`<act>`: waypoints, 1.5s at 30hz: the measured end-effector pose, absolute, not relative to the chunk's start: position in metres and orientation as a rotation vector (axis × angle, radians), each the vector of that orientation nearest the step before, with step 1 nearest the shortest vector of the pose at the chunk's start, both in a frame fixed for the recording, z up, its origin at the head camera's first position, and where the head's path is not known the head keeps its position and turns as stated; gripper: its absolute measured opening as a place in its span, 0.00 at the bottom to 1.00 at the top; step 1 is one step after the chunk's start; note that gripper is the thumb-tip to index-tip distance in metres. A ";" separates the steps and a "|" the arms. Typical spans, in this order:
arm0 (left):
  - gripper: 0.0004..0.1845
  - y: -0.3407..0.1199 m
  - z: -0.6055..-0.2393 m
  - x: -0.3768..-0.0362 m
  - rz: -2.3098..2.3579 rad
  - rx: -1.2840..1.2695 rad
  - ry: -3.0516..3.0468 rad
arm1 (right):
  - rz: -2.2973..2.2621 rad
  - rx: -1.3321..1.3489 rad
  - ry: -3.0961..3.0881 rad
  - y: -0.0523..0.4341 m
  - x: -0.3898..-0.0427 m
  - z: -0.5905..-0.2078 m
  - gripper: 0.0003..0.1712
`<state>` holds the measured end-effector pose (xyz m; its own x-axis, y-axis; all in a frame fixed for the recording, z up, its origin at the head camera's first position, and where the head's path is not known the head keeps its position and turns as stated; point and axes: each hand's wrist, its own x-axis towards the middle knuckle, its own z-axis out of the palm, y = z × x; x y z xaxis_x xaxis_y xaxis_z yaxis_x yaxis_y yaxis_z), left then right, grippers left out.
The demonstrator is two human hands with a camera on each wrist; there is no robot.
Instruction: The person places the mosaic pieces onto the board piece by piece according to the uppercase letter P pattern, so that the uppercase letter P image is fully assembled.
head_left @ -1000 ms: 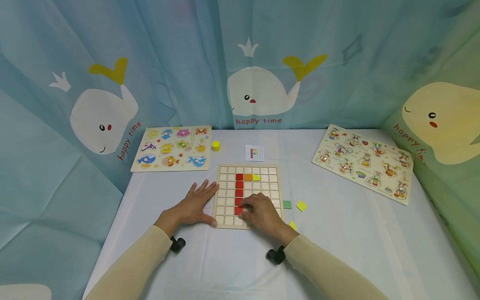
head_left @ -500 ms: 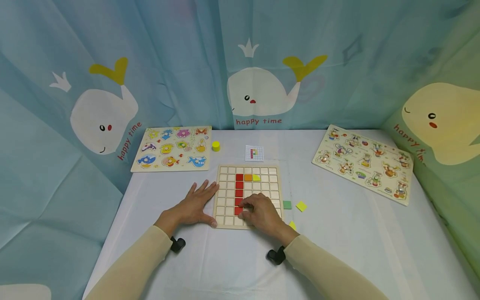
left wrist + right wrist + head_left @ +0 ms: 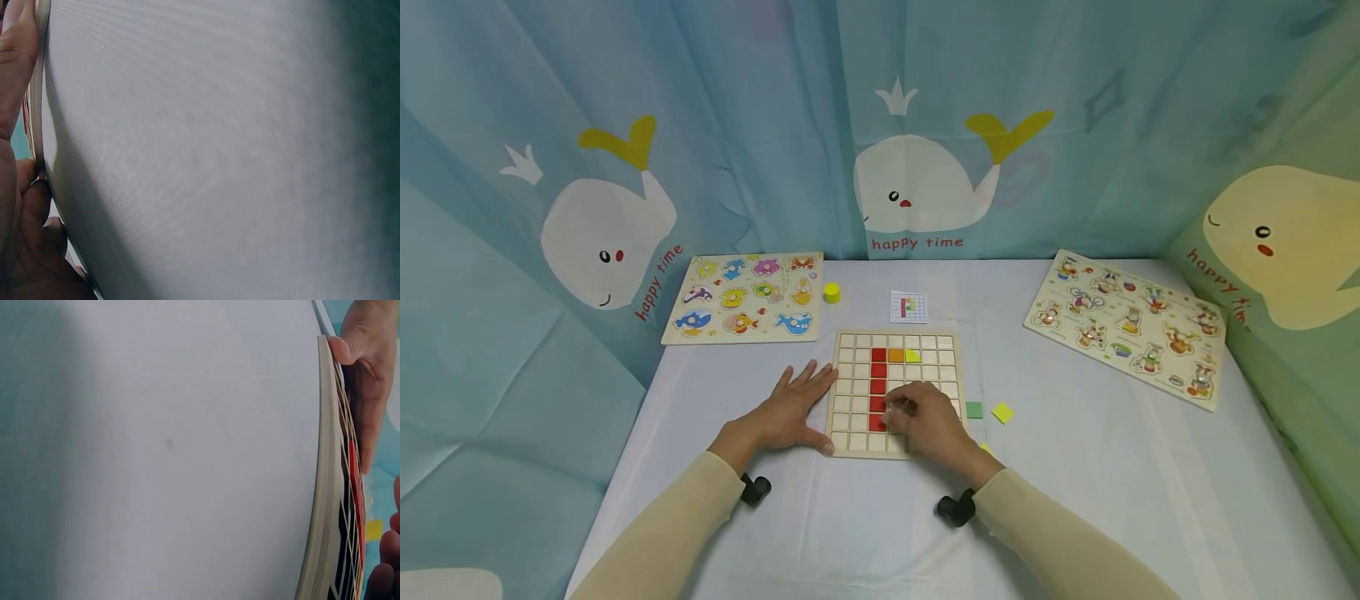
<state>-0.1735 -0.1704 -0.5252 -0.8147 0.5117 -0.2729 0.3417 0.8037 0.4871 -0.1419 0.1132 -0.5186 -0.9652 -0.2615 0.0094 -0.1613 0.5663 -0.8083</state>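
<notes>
1. Grid board [image 3: 847,387] is laid flat on the white table [image 3: 820,542], between both hands; five red tiles [image 3: 878,371] are seated in one column, with an orange tile [image 3: 897,356] and a yellow tile [image 3: 913,357] beside the topmost.
2. Left hand [image 3: 788,414]: fingers spread, nothing gripped; board's left edge is touched.
3. Right hand [image 3: 931,423]: fingers bent over the board, thumb and fingertips by the lower red tiles. Whether anything is pinched cannot be told; underside is hidden in all views.
4. Off the board's right side: a green tile [image 3: 974,410] just beside the rim, a loose yellow tile [image 3: 1003,412] farther out, and another yellow piece mostly hidden by the right wrist.
5. Risk, judged: lower red tiles could be tipped or dragged from their cells if brushed by the right fingertips.
6. Risk, judged: the board could be skidded if pushed unevenly by the left hand, as only one edge is touched.
7. Risk, judged: the hidden yellow piece could be swept away if the right wrist is pulled back low.
8. Writing: "happy time" is printed in red on the curtain [image 3: 790,200], repeated under the whales. Nothing legible on the grid card [image 3: 909,307]; no brand can be read.
</notes>
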 end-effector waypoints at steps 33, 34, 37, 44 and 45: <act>0.69 -0.171 -0.525 -0.172 0.592 0.646 2.599 | -1.151 -0.302 2.765 0.249 -0.156 -0.519 0.24; 0.69 -0.171 -0.525 -0.172 0.591 0.645 2.600 | -1.145 -0.312 2.764 0.249 -0.156 -0.520 0.24; 0.70 -0.171 -0.525 -0.172 0.599 0.640 2.600 | -1.112 -0.335 2.763 0.251 -0.156 -0.524 0.23; 0.70 -0.170 -0.523 -0.172 0.600 0.637 2.601 | -1.062 -0.355 2.765 0.250 -0.156 -0.526 0.23; 0.70 -0.170 -0.523 -0.172 0.601 0.635 2.600 | -1.055 -0.359 2.770 0.250 -0.156 -0.526 0.22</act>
<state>-0.1716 -0.1700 -0.5228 -0.8185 0.5069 -0.2703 0.3366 0.8046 0.4892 -0.1561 0.2501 -0.5264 -0.9591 -0.2766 -0.0600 -0.1666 0.7231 -0.6704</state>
